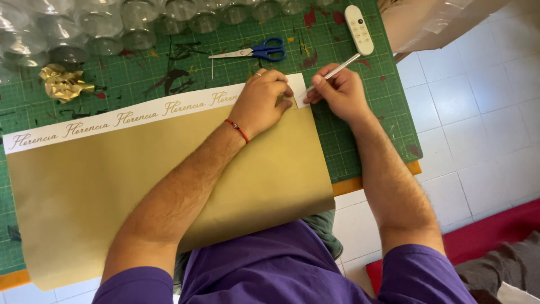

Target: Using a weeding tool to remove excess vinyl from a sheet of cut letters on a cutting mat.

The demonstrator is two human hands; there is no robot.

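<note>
Both hands met at the far right corner of the gold sheet [169,186], which lay flat across the green cutting mat [360,112] and overhung its near edge toward the person's purple shirt [281,264]. Left hand [260,102], a red thread bracelet [238,130] on its wrist, was curled nearly shut, fingertips pressed down on the sheet just where the white printed strip [124,117] along its far edge ended. Right hand [336,90] was closed in a pen-like grip around a slim silver craft knife [337,70], the tip set at the strip's right end, just beside the left fingertips.

By the look of it, the step in hand was the start of a cut or score at that corner, the left hand serving as the clamp. A clean next stroke would call for steady downward pressure on the sheet, the blade held at a low angle, and the left fingers kept clear of the blade's path.

Farther off on the mat lay blue-handled scissors [256,52], a white remote control [359,29] near the far right corner, a crumpled gold scrap [63,83] toward the left edge, and a row of clear glass jars [101,28] along the far edge.
</note>
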